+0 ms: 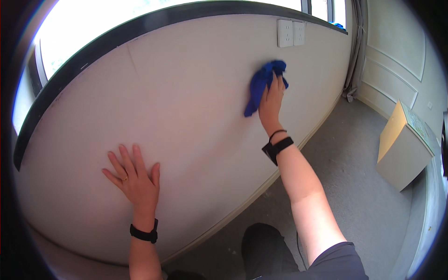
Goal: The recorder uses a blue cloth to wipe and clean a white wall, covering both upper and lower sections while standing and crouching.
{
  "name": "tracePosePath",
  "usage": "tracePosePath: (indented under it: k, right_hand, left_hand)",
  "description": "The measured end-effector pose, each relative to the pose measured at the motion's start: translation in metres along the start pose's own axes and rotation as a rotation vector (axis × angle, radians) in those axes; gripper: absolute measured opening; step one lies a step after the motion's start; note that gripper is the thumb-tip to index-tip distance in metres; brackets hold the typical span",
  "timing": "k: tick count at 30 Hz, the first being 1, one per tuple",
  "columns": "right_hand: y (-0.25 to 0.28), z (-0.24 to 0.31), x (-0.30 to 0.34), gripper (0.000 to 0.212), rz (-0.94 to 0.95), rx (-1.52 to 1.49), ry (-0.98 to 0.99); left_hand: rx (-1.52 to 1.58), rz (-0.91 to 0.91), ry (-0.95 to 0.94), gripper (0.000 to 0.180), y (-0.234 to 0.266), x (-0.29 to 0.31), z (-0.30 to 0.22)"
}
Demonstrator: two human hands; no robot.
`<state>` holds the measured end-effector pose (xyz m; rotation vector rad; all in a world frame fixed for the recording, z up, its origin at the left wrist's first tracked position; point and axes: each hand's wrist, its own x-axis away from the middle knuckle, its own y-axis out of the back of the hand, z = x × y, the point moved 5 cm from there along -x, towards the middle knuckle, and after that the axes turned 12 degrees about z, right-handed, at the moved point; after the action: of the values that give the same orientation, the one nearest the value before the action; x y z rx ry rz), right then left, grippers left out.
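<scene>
A blue cloth [258,87] is pressed to the pale wall [200,88] under my right hand [272,102], a little below the white sockets. The fingers of that hand lie over the cloth and grip its folds, and part of it spreads out to the left and above them. Lower on the left, my left hand [136,179] rests against the same wall with its fingers spread and nothing in them. Each wrist wears a black band.
Two white wall sockets [285,33] sit under the dark window sill [186,15]. A grey curtain [357,51] hangs at the far right corner. On the grey floor [340,144] stands a box-like cabinet [403,154]. A pale skirting board [242,204] runs along the wall's foot.
</scene>
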<state>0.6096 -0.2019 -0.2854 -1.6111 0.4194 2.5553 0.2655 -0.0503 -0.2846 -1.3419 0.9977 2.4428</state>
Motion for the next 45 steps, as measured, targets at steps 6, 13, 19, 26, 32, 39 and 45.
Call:
tracePosePath:
  k: [6,13,19,26,32,39,45]
  right_hand:
    - [-0.01,-0.023,0.059,0.046,0.106,-0.021,-0.14]
    - [-0.009,-0.043,-0.003,0.043,-0.021,0.061,-0.078]
    - [0.001,-0.038,-0.082,0.041,0.004,-0.041,-0.103]
    - [-0.019,-0.055,-0.013,0.042,-0.015,0.012,-0.135]
    - [-0.017,-0.081,0.015,0.043,0.061,-0.048,-0.284]
    - [0.007,-0.049,-0.065,0.041,0.037,-0.08,-0.141]
    - [-0.005,-0.07,-0.088,0.039,-0.004,0.034,-0.167]
  left_hand:
    - [0.051,-0.012,0.01,0.062,-0.011,0.01,-0.005]
    - [0.089,0.073,-0.136,0.058,-0.035,0.035,-0.03]
    - [0.047,0.095,-0.18,0.054,-0.044,0.037,-0.034]
    - [0.374,0.119,-0.166,0.056,-0.037,0.013,-0.059]
    - [0.487,0.109,-0.307,0.058,-0.027,-0.064,-0.131]
    - [0.398,0.055,-0.364,0.059,-0.025,-0.11,-0.172]
    - [0.229,0.132,-0.322,0.06,-0.039,-0.103,-0.168]
